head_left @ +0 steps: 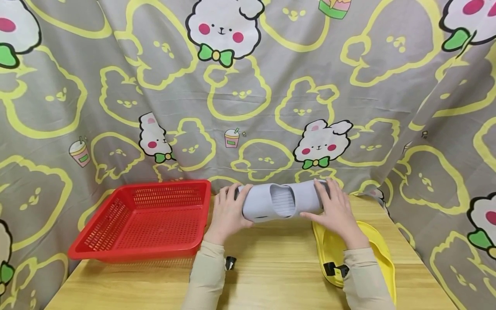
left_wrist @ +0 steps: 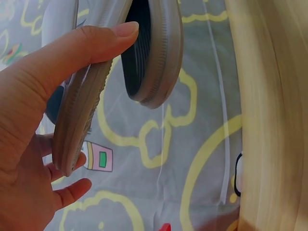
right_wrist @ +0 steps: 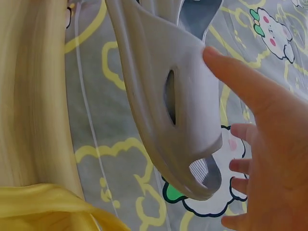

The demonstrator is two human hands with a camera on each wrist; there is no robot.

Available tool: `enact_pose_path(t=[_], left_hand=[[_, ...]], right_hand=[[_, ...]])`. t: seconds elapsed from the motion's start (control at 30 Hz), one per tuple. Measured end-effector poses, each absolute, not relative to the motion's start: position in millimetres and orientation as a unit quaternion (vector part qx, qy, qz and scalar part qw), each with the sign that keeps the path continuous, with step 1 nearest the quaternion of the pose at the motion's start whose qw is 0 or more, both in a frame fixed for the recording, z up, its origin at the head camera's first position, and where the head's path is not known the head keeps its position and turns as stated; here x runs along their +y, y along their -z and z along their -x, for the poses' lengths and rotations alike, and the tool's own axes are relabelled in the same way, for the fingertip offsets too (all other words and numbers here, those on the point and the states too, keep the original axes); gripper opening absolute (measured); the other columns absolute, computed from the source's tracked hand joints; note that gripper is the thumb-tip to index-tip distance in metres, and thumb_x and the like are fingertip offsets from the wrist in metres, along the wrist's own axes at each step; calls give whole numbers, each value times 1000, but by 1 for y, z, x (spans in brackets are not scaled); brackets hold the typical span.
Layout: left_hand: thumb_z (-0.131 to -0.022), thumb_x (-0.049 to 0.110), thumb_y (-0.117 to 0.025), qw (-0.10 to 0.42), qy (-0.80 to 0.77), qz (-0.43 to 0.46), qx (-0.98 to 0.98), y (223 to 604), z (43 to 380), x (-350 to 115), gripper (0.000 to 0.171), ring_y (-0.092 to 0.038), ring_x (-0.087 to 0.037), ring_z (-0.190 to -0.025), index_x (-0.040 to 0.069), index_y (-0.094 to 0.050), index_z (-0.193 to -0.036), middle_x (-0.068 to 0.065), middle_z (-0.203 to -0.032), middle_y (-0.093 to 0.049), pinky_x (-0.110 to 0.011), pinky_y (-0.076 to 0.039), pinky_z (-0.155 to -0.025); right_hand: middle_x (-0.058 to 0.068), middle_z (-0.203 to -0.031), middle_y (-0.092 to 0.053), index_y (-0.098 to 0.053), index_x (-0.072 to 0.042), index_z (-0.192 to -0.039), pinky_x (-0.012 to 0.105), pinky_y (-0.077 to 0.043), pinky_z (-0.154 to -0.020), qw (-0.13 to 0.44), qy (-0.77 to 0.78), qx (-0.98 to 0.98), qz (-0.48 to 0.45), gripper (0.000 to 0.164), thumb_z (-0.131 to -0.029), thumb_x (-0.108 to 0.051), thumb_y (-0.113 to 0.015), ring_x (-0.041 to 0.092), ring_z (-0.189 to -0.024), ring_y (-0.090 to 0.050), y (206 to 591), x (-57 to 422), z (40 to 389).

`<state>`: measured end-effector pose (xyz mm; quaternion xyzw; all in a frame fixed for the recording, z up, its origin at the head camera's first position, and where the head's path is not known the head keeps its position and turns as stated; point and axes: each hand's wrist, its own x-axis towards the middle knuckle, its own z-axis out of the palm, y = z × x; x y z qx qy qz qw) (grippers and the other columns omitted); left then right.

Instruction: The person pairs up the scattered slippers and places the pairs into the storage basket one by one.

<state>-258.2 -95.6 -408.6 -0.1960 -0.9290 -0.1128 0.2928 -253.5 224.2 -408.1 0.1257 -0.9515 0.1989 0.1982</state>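
Note:
A pair of light grey slippers (head_left: 257,200), laid together with their straps (right_wrist: 192,96) showing, is held up above the table. At their left end, my left hand (head_left: 226,211) grips them; in the left wrist view its thumb (left_wrist: 96,45) lies across one slipper (left_wrist: 79,125), with fingers behind the edge. My right hand (head_left: 335,213) is at the other end. In the right wrist view its thumb tip (right_wrist: 211,55) touches the slipper, while the other fingers (right_wrist: 240,166) are extended and spread beside it, apart from the toe end.
A red plastic basket (head_left: 139,254) stands at the left of the wooden table (head_left: 267,267). Under my right forearm lies a yellow item (head_left: 381,245) with black clips (head_left: 329,269). A small black piece (head_left: 230,262) sits near my left sleeve. A patterned curtain (head_left: 248,107) hangs behind.

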Motion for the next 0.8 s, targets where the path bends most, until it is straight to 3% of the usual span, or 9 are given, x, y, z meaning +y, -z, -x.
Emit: enact_pose_path(t=[0.2, 0.4, 0.63, 0.8], left_hand=[[-49, 49, -92, 283, 114, 207, -930, 407, 258, -99, 108, -44, -35, -118, 31, -41, -142, -11, -134, -49, -52, -43, -91], [-47, 51, -92, 272, 113, 214, -932, 406, 256, -99, 109, -44, -36, -119, 31, -41, -142, -11, -135, -49, -52, -44, -90], [-46, 50, -93, 259, 118, 222, -933, 404, 256, -100, 110, -46, -37, -116, 30, -42, -142, -11, -135, -49, -53, -44, -93], [-47, 48, -93, 243, 127, 222, -936, 403, 256, -101, 111, -43, -37, -118, 30, -41, -143, -11, -136, -48, -54, -42, -96]], right_hand=[[23, -159, -15, -21, -21, -155, 73, -15, -111, 184, -155, -957, -160, 125, -55, -50, -91, 47, -146, -11, 412, 223, 257], [23, -160, -11, -13, -23, -156, 71, -12, -113, 167, -134, -962, -169, 135, -50, -30, -97, 46, -147, -8, 418, 221, 258], [23, -159, -14, -16, -21, -155, 68, -15, -113, 183, -127, -960, -171, 134, -49, -15, -96, 45, -146, -10, 422, 222, 259], [23, -153, -24, -24, -19, -152, 66, -21, -111, 201, -113, -957, -178, 126, -49, -13, -95, 45, -143, -17, 424, 222, 261]])
